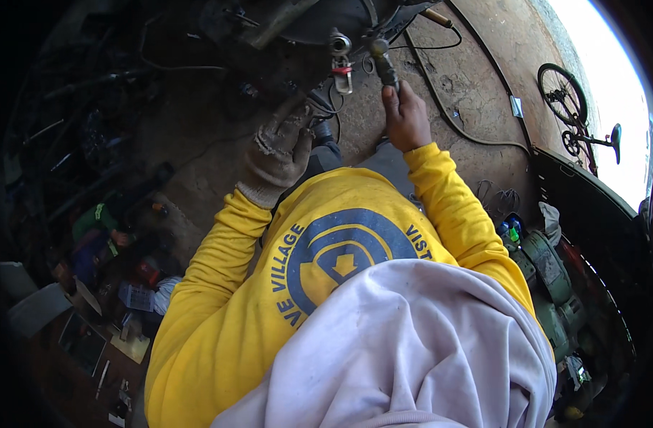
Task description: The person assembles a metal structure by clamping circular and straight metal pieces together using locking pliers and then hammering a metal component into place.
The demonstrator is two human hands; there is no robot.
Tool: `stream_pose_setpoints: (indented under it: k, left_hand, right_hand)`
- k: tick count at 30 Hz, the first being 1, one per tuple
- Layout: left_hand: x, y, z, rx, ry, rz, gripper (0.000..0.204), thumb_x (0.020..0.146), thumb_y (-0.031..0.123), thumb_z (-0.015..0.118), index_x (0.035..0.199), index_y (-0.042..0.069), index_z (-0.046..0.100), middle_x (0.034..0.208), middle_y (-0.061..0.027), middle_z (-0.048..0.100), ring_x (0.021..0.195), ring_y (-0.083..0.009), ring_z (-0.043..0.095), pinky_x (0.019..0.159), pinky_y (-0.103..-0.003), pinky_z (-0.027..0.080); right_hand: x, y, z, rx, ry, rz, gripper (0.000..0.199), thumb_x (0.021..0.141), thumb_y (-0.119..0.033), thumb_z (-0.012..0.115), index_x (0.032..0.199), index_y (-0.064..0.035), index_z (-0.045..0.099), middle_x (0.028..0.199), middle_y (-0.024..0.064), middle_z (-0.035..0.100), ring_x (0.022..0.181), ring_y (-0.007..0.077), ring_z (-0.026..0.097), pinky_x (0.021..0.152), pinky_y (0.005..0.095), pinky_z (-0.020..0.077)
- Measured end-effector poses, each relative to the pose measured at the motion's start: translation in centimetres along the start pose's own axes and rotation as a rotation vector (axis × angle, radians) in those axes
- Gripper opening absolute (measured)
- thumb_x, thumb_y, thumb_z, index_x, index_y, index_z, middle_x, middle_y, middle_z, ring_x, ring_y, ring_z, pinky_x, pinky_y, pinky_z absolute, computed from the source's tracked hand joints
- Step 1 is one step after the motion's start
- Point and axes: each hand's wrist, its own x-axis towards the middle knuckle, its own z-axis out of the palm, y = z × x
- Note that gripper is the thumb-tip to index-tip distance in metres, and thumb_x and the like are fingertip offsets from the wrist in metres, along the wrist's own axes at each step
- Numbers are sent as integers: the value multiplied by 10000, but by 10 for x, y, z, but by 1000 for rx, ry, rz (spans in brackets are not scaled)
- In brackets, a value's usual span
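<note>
My right hand [410, 118], bare, is wrapped round the dark grip of a tool with a rounded, yellowish head [379, 48]. That tool points away from me, toward dark machinery [269, 28] at the top. Just left of it is a metal clamp-like part [341, 63] with a ring end and a red band. My left hand [273, 153] wears a dirty, light knitted glove. Its fingers point away from me, with the thumb apart, and I see nothing held in it. Close to its fingertips is a dark cable [326, 107].
A long hose [441, 107] curves over the stained floor at right. Beyond a low dark edge stands a bicycle [565, 100]. Green metal parts [551, 267] crowd the lower right. At left lie tools, boxes and a clear plastic container [137, 296].
</note>
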Motion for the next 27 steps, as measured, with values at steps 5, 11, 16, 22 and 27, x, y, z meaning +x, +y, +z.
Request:
stream_pose_setpoints:
  k: [5,11,16,22,27]
  left_hand:
    - [20,-28,-12,54,133,105,247,829,48,669,1075,19,660,1098,-171,665,937,-337,668,771,-395,555]
    - [51,-61,-24,168,272,144,255,826,103,727,1063,36,656,1085,-170,659,929,-311,670,750,-369,562]
    - [75,-73,-22,323,511,211,339,815,200,765,1086,38,643,1154,-175,612,937,-296,660,750,-355,569]
    - [102,-71,-17,423,646,177,499,808,316,778,1164,17,595,1160,-192,604,951,-358,645,766,-412,561]
    - [100,-86,-13,302,587,-60,617,843,406,734,1238,-18,523,1104,-218,636,955,-399,650,790,-444,544]
  right_hand:
    - [-26,6,0,166,-6,20,380,984,-370,523,855,-13,516,655,164,510,578,343,508,567,414,403]
    - [-73,32,5,85,-41,70,345,980,-357,530,894,-24,558,669,161,535,613,348,561,576,395,426]
    - [-73,7,-14,-320,-35,-282,256,894,-313,646,983,-73,631,767,136,620,638,346,613,554,419,470]
    - [-17,-44,-30,-597,-91,-428,265,854,-337,691,986,-112,646,743,74,615,591,296,615,508,390,468]
    - [7,-52,-20,-617,-25,-425,239,861,-346,685,947,-129,635,730,81,626,573,315,616,499,411,473]
